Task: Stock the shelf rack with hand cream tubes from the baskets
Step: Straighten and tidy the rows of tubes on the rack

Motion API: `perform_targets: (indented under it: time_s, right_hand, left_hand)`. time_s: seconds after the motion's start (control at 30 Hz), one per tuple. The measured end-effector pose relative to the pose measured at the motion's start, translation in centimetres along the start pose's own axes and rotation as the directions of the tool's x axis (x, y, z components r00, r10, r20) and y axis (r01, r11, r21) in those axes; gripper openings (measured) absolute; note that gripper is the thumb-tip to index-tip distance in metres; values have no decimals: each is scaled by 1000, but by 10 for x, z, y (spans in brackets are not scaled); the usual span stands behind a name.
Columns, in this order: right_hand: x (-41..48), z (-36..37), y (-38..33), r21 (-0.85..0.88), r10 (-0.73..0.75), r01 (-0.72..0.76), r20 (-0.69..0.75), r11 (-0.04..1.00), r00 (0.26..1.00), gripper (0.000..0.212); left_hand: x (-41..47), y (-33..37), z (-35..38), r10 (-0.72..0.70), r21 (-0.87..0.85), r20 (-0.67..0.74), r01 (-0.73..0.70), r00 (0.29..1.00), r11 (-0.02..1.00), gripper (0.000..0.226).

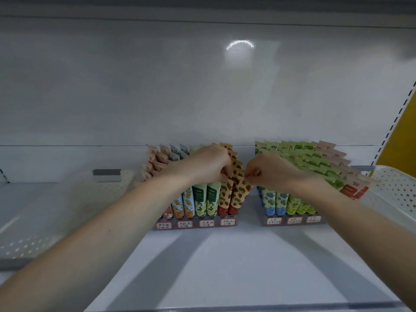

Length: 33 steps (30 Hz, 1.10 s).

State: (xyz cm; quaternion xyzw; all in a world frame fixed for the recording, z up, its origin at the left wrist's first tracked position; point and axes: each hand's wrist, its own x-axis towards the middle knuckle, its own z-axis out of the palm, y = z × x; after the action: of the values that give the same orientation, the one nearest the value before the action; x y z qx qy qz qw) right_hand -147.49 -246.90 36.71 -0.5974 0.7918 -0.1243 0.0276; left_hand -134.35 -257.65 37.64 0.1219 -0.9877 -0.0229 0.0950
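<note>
- As both arms reach out over the white shelf [225, 266], its near part lies bare, so there is room to work.
- Next come two gray racks with small labels on the front. The left rack [195, 225] holds rows of hand cream tubes standing up, caps down, so the pictures face out. The right rack [292, 220] holds blue and green tubes the same way, and it looks quite full.
- At the right end of the left rack stand the strawberry tubes [236, 190]. The left hand [207, 164] is curled over the tops of this row, fingers closed on the flat tube ends. I think it is pushing a tube down into its slot or keeping the row straight.
- The right hand [267, 171] is closed like a fist, just beside the left hand, and pinches the top edge of a strawberry tube. It likely steadies that tube.
- White baskets with holes sit at each side, a left basket [108, 188] and a right basket [396, 188]. I cannot see tubes inside them.
- Behind it all is the plain white back wall [202, 86].
</note>
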Motion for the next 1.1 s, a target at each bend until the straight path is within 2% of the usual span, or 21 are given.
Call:
perform_targets:
  time_s: [0.8, 1.1]
  right_hand:
    - [13, 7, -11, -1, -10, 9, -18, 1000, 1000, 19]
    - [11, 5, -11, 22, -23, 24, -16, 999, 1000, 19]
  left_hand:
    - [12, -1, 6, -63, -8, 88, 64, 994, 998, 17]
    - [7, 0, 4, -52, -21, 41, 53, 998, 998, 18]
